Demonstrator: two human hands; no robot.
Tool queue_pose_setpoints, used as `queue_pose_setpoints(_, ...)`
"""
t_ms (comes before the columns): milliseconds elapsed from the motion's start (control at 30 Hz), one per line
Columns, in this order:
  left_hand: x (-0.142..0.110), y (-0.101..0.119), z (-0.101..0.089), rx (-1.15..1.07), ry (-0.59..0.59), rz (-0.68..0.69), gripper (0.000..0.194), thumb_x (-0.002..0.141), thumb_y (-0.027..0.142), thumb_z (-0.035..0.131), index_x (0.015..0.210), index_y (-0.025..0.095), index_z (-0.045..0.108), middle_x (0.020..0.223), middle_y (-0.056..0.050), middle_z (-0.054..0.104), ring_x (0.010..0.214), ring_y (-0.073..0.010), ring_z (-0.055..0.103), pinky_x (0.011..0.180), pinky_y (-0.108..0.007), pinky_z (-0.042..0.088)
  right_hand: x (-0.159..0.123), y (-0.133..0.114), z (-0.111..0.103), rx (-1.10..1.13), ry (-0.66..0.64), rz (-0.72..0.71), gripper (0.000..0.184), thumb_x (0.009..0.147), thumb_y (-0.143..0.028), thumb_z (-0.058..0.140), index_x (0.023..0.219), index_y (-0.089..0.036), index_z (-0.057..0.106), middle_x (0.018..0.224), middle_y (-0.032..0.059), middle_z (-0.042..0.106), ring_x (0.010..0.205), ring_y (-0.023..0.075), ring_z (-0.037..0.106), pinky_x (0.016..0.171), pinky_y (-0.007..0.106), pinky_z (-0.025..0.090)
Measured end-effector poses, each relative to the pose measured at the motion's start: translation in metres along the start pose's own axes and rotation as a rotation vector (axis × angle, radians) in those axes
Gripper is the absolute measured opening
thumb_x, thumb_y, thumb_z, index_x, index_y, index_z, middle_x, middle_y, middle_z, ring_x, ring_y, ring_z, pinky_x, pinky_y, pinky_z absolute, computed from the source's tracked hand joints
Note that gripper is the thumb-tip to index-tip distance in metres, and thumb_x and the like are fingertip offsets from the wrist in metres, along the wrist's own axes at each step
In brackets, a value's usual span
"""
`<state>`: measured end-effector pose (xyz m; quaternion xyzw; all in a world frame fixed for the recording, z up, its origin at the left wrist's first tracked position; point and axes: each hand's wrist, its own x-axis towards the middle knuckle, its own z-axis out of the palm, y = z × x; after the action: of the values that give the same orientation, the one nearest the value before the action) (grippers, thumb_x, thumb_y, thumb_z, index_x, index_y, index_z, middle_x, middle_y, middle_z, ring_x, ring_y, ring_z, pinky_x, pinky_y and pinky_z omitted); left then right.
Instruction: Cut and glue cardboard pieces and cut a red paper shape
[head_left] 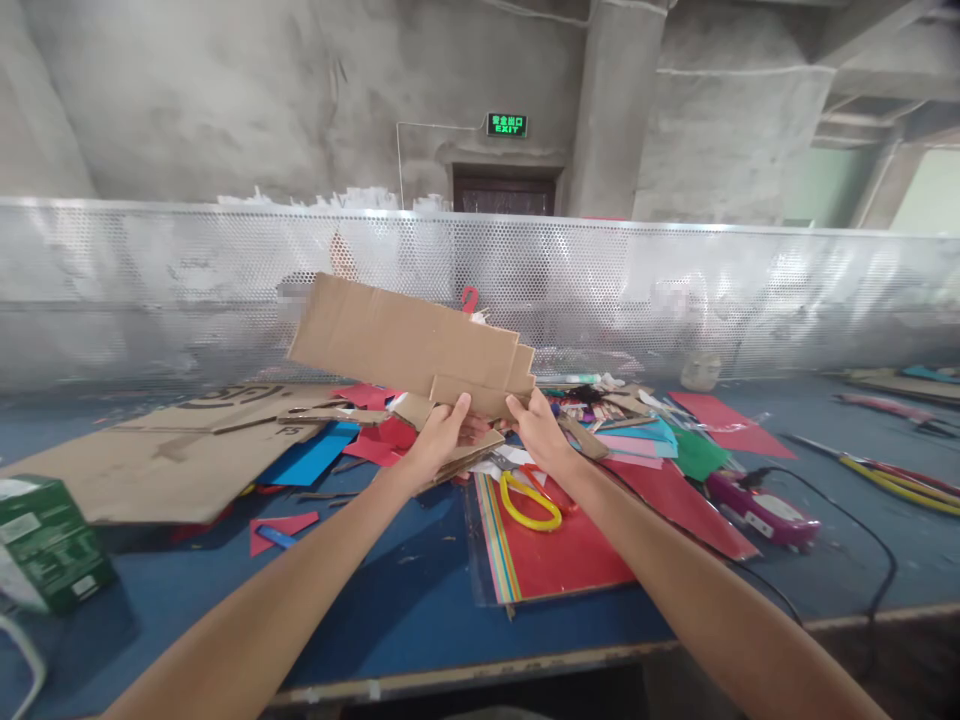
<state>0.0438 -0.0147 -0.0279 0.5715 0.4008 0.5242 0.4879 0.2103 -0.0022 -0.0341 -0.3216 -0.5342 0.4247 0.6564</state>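
Both my hands hold cut cardboard pieces (pixel 405 330) up above the cluttered table. The largest is a long brown strip that slants up to the left, with smaller pieces overlapping at its right end. My left hand (pixel 442 432) grips the lower edge, its thumb on the front of a small cardboard piece (pixel 480 396). At the right end, my right hand (pixel 537 425) pinches the corner of the same stack. Just below the hands lie yellow-handled scissors (pixel 531 505) on a pack of coloured paper (pixel 570 560). The fingers behind the cardboard are partly hidden.
A large cardboard sheet (pixel 172 460) covers the left of the blue table (pixel 375 600). A green box (pixel 49 545) stands front left. To the right are a purple power strip (pixel 765 512) with a black cable and more scissors (pixel 892 480). A perforated metal panel (pixel 187 270) borders the back.
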Motion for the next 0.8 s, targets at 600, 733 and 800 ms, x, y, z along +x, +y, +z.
queue_pose_setpoints(600, -0.009, 0.008, 0.0, -0.402, -0.056, -0.022, 0.04, 0.074, 0.047, 0.088, 0.086, 0.015, 0.067, 0.071, -0.003, 0.07, 0.063, -0.0127, 0.064, 0.06, -0.023, 0.051, -0.006, -0.023, 0.0, 0.072, -0.083, 0.025, 0.027, 0.078, -0.028, 0.066, 0.102, -0.022, 0.054, 0.107, 0.0054, 0.067, 0.084, 0.0192, 0.062, 0.058, 0.028, 0.051)
queue_pose_setpoints(733, -0.012, 0.007, -0.004, -0.382, -0.059, -0.013, 0.042, 0.071, 0.049, 0.089, 0.082, 0.015, 0.068, 0.064, -0.002, 0.067, 0.058, -0.0128, 0.06, 0.059, -0.025, 0.051, -0.009, -0.026, 0.001, 0.095, -0.154, 0.05, 0.027, 0.078, -0.03, 0.07, 0.099, -0.022, 0.055, 0.098, 0.0034, 0.068, 0.076, 0.0175, 0.06, 0.057, 0.028, 0.049)
queue_pose_setpoints(800, -0.013, 0.006, -0.005, -0.296, -0.049, 0.021, 0.041, 0.073, 0.051, 0.087, 0.078, 0.015, 0.069, 0.061, -0.002, 0.065, 0.057, -0.0135, 0.059, 0.058, -0.027, 0.05, -0.01, -0.025, 0.002, 0.103, -0.184, 0.052, 0.027, 0.078, -0.03, 0.072, 0.098, -0.022, 0.055, 0.095, 0.0029, 0.068, 0.075, 0.0171, 0.06, 0.056, 0.027, 0.048)
